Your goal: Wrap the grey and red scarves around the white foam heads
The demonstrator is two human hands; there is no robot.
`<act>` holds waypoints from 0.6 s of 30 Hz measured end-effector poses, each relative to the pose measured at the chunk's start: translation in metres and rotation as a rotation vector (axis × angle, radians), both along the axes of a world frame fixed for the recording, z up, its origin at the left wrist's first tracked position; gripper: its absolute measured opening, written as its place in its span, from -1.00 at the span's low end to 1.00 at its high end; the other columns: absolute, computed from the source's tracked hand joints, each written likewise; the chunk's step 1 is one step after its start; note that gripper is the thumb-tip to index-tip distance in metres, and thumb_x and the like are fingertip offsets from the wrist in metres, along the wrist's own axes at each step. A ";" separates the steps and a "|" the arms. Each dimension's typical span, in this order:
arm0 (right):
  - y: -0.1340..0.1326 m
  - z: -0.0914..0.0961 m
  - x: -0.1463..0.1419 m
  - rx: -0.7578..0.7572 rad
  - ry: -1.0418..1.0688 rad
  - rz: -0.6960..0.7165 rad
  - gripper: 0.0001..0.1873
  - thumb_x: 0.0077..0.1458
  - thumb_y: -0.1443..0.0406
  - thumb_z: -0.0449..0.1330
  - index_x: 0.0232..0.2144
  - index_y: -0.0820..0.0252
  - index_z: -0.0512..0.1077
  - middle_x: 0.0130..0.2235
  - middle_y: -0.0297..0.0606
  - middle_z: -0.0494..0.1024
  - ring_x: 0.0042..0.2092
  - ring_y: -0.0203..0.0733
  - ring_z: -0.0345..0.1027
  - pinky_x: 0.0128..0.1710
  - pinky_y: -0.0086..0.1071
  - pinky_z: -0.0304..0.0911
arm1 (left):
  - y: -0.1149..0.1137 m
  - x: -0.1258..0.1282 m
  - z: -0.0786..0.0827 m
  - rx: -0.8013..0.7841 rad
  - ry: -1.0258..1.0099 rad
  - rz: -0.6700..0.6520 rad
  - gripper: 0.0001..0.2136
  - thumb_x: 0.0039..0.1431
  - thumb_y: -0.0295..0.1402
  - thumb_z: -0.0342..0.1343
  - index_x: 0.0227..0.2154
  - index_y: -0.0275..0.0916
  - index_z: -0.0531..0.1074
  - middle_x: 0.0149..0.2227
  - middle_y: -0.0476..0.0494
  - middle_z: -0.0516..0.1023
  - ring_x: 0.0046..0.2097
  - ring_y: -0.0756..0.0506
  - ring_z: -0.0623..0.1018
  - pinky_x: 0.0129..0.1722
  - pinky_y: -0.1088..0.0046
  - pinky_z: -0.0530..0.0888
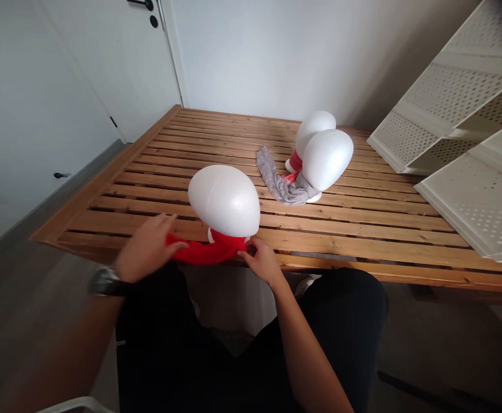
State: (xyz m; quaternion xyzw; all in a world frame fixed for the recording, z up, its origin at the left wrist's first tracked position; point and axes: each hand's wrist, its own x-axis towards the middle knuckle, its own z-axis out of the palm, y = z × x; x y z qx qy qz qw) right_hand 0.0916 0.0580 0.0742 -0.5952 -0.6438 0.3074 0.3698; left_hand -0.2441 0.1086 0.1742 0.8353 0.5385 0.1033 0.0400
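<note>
A smooth white egg-shaped foam head [224, 198] stands on a short neck near the bench's front edge, tilted. Round its neck goes a red scarf [203, 252], its loose length trailing left over the edge. My right hand [262, 259] pinches the scarf at the right side of the neck. On the left, my left hand [148, 246] touches the scarf's far end, fingers stretched and thumb apart, slightly blurred. Farther back stand two similar foam heads, one with a grey scarf [283, 186] at its base, the rear one [315, 129] with red cloth round its neck.
The slatted wooden bench [182, 137] reaches back to a white wall. White perforated stacked bins [423, 135] stand on its right side. A white door [105, 57] with a black handle is at the back left. My knees sit below the front edge.
</note>
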 end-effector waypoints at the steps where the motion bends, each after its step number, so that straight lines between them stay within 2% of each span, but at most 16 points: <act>1: 0.000 0.000 0.002 0.007 0.016 -0.006 -0.70 0.14 0.08 0.39 -0.20 0.12 0.52 -0.20 -0.25 0.59 -0.18 -0.10 0.44 -0.14 -0.28 0.35 | -0.011 0.026 -0.010 0.032 -0.023 -0.018 -0.23 0.21 0.12 0.21 0.29 -0.37 0.34 0.31 -0.53 0.40 0.37 -0.44 0.30 0.41 0.00 0.17; 4: 0.003 -0.001 0.008 0.081 0.029 -0.088 -0.42 0.04 0.00 0.47 0.02 0.12 0.48 -0.01 -0.15 0.55 0.02 0.00 0.44 0.09 -0.15 0.37 | -0.035 0.094 -0.041 0.069 -0.087 0.016 -0.21 0.04 0.13 0.37 0.17 -0.38 0.44 0.21 -0.52 0.46 0.33 -0.48 0.32 0.41 0.01 0.17; 7: 0.018 -0.002 0.010 0.171 0.080 -0.062 -0.12 -0.01 -0.03 0.50 0.27 0.10 0.35 0.21 -0.05 0.41 0.29 0.10 0.26 0.35 -0.03 0.20 | -0.041 0.128 -0.061 0.086 -0.087 0.150 -0.24 -0.01 0.13 0.39 0.08 -0.40 0.48 0.12 -0.55 0.48 0.28 -0.53 0.33 0.36 -0.07 0.22; 9: 0.033 -0.004 0.007 0.187 0.181 0.034 -0.02 -0.05 -0.04 0.52 0.32 0.13 0.31 0.29 -0.02 0.36 0.38 0.11 0.16 0.43 -0.01 0.09 | -0.042 0.133 -0.066 0.106 -0.067 0.213 -0.33 0.07 0.08 0.34 0.05 -0.42 0.48 0.09 -0.57 0.48 0.24 -0.54 0.34 0.31 -0.09 0.24; 12: 0.055 -0.007 -0.003 0.117 0.384 0.152 0.00 -0.11 -0.10 0.52 0.27 0.21 0.37 0.22 0.00 0.48 0.36 0.11 0.24 0.42 0.00 0.12 | -0.043 0.131 -0.071 0.111 -0.017 0.227 -0.55 0.18 -0.14 0.25 -0.01 -0.40 0.51 0.03 -0.56 0.51 0.20 -0.51 0.36 0.28 -0.10 0.24; 15: 0.069 -0.007 -0.012 0.006 0.517 0.197 0.04 -0.25 -0.13 0.55 0.21 0.22 0.43 0.11 -0.04 0.60 0.28 0.10 0.37 0.38 0.02 0.19 | -0.044 0.129 -0.075 0.085 -0.001 0.151 -0.73 0.14 -0.33 0.20 -0.10 -0.30 0.56 -0.03 -0.46 0.56 0.19 -0.48 0.37 0.29 -0.11 0.20; 18: 0.077 -0.005 -0.012 -0.069 0.537 0.208 0.00 -0.32 -0.08 0.59 0.15 0.19 0.49 0.10 -0.06 0.63 0.23 0.09 0.43 0.36 0.04 0.22 | -0.040 0.128 -0.078 0.042 -0.037 0.050 -0.76 0.12 -0.39 0.18 -0.14 -0.25 0.57 -0.12 -0.38 0.61 0.11 -0.42 0.43 0.25 -0.08 0.25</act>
